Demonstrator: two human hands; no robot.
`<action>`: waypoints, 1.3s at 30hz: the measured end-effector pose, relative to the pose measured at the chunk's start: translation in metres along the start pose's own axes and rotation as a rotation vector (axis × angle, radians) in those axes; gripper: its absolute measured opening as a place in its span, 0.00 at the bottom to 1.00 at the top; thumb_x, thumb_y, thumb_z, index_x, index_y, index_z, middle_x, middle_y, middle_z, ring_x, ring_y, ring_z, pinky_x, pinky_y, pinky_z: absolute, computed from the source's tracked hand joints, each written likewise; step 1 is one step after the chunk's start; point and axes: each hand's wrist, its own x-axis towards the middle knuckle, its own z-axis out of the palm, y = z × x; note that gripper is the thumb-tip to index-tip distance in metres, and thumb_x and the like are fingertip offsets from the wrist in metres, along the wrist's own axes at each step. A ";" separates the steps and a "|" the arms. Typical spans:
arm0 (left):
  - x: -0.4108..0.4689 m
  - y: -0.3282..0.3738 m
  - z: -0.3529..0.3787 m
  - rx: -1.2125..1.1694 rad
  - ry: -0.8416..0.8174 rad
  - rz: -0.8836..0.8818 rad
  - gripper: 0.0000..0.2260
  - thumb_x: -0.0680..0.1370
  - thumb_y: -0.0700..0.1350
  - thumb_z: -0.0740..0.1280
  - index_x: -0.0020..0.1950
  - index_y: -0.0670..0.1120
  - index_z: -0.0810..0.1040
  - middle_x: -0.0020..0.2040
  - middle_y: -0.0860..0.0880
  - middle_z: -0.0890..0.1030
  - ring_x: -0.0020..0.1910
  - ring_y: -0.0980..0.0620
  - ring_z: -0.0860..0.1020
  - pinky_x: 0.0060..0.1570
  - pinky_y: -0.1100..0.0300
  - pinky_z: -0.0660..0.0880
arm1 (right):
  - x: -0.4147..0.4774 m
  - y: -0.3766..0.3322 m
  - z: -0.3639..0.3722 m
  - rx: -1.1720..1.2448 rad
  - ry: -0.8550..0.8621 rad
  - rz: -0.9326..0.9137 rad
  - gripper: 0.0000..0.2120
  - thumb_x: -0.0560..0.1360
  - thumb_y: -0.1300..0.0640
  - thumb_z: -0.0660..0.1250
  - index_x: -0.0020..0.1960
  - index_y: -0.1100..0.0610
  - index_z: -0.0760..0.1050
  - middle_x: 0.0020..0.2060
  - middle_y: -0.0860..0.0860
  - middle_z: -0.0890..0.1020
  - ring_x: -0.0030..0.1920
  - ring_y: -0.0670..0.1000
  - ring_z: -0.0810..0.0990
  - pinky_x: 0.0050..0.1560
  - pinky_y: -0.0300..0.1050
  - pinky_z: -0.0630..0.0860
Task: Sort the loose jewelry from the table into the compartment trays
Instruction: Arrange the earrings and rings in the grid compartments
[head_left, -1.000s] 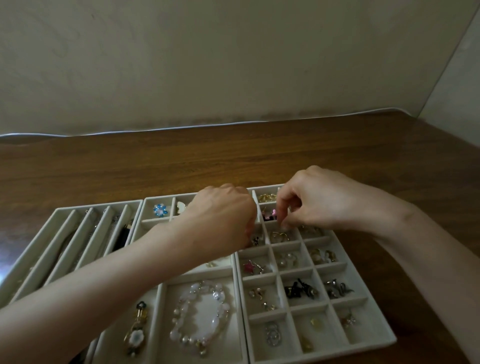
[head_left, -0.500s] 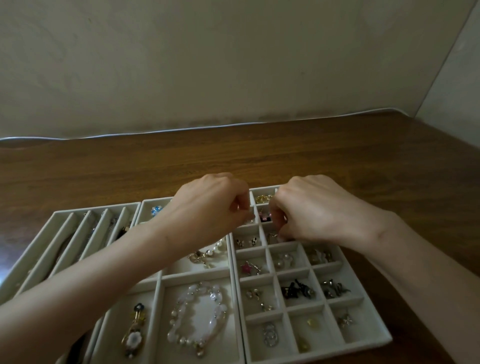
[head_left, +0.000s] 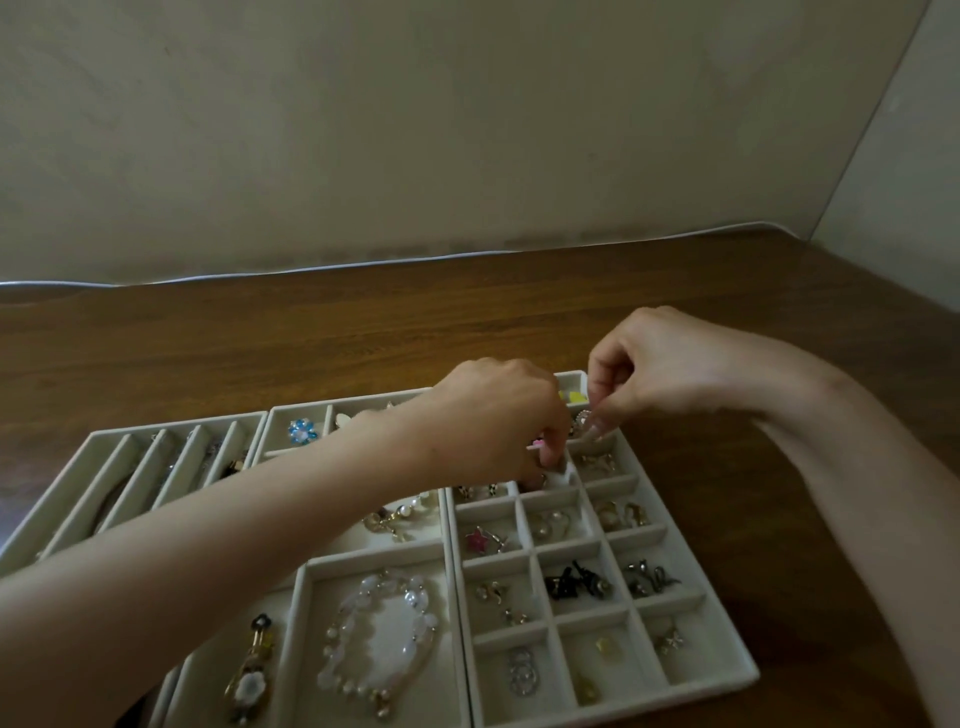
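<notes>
Three pale grey compartment trays lie side by side on the wooden table. The right tray (head_left: 691, 587) is a grid of small cells with earrings in most. My left hand (head_left: 498, 415) reaches over its far cells, fingers curled down, pinching a small pink piece (head_left: 537, 444). My right hand (head_left: 670, 364) hovers above the far right cells and pinches a small silver sparkly ring-shaped earring (head_left: 584, 420) between thumb and fingertips. The cells under my left hand are hidden.
The middle tray (head_left: 298, 613) holds a white bead bracelet (head_left: 379, 631), a flower brooch (head_left: 252, 675), a pearl piece and a blue flower ring (head_left: 303, 431). The left tray (head_left: 104, 488) has long slots with chains. Bare wood lies behind the trays; a wall stands beyond.
My right hand has lifted up and to the right with the silver earring. My left hand has moved right and down into the far cells of the grid tray.
</notes>
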 end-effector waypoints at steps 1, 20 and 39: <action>0.002 0.002 0.000 0.027 -0.005 -0.002 0.06 0.76 0.51 0.66 0.52 0.56 0.79 0.46 0.58 0.70 0.48 0.58 0.71 0.42 0.63 0.69 | 0.001 0.002 0.000 0.000 0.001 0.000 0.05 0.67 0.53 0.75 0.38 0.51 0.80 0.38 0.46 0.81 0.42 0.47 0.79 0.41 0.42 0.76; -0.002 -0.004 0.000 -0.072 0.040 -0.108 0.05 0.75 0.53 0.67 0.48 0.54 0.77 0.46 0.58 0.72 0.46 0.58 0.71 0.43 0.63 0.71 | 0.003 0.006 0.000 0.032 0.011 -0.017 0.05 0.69 0.52 0.74 0.42 0.52 0.79 0.41 0.47 0.80 0.45 0.46 0.78 0.42 0.41 0.75; -0.001 -0.003 0.007 -0.170 -0.037 -0.170 0.05 0.73 0.51 0.70 0.40 0.53 0.77 0.40 0.56 0.77 0.40 0.57 0.74 0.40 0.61 0.72 | 0.003 0.004 0.002 0.013 0.026 -0.034 0.05 0.70 0.52 0.73 0.40 0.51 0.79 0.40 0.46 0.80 0.44 0.45 0.78 0.39 0.39 0.72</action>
